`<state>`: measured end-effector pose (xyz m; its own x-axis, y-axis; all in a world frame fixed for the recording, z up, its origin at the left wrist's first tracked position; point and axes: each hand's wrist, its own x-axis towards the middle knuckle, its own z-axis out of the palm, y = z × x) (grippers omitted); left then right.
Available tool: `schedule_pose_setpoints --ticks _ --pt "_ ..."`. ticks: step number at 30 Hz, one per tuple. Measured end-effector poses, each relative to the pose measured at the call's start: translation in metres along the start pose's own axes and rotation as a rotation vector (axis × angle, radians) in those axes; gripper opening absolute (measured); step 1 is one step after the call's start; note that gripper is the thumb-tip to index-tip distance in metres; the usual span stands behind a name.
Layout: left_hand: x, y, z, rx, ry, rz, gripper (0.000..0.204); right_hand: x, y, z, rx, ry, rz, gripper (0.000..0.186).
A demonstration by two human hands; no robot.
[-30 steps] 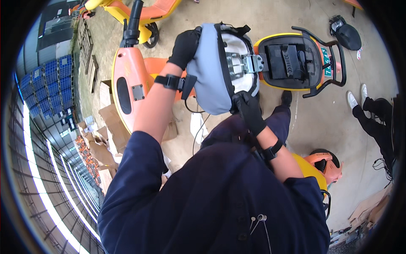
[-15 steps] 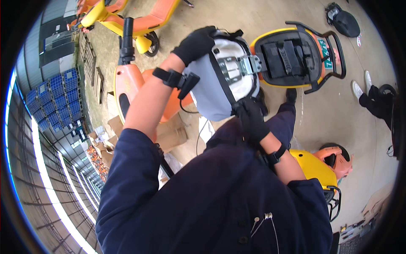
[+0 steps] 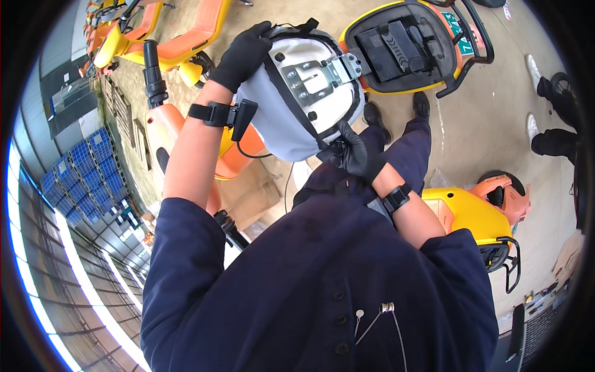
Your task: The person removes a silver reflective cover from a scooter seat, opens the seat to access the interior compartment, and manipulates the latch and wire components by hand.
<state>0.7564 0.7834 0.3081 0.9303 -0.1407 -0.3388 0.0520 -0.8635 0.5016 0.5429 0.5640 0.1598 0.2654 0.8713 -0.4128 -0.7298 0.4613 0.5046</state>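
A scooter seat (image 3: 334,106) is tipped up on its metal hinge (image 3: 344,69), its white underside facing me. A light grey cover (image 3: 266,111) with a black edge is pulled round it. My left hand (image 3: 243,57), in a black glove, is wrapped over the seat's far left edge. At the near edge my right hand (image 3: 356,150), also gloved in black, has its fingers closed on the cover's black edging, thumb along the rim; the fingertips are partly hidden. Right of the hinge lies the open seat compartment (image 3: 406,91), with a black box (image 3: 387,51) and cable inside.
The scooter's handlebar grip (image 3: 153,71) stands left of my arm. A black rear rack (image 3: 480,56) curves behind the compartment. Other yellow-orange scooters (image 3: 468,211) stand at right and far left. Another person's legs (image 3: 555,133) show at right. Blue crates (image 3: 83,167) are stacked at left.
The view has shifted, so seat and scooter appear farther up and left. My right thumb now lies along the seat's near rim. My left hand keeps its hold on the far edge.
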Motion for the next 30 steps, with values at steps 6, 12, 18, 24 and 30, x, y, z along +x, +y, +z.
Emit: schedule_pose_setpoints --ticks 6,12,18,24,30 --pt "-0.002 0.0 -0.001 0.007 -0.029 -0.056 0.046 0.0 0.011 0.008 0.23 -0.047 0.077 0.041" --pt "-0.002 -0.004 -0.004 -0.092 -0.033 -0.029 0.045 0.018 0.017 -0.005 0.055 -0.012 0.069 0.035" --pt "0.002 0.003 -0.006 -0.122 -0.105 -0.122 0.045 0.03 0.014 0.003 -0.146 -0.013 0.067 0.031" --pt "0.005 -0.008 -0.003 -0.099 -0.061 -0.012 0.043 0.036 0.01 -0.013 -0.057 -0.042 0.03 0.023" --pt "0.0 -0.009 -0.005 -0.069 -0.056 0.013 0.042 0.002 -0.022 -0.032 -1.291 0.08 -0.664 0.022"
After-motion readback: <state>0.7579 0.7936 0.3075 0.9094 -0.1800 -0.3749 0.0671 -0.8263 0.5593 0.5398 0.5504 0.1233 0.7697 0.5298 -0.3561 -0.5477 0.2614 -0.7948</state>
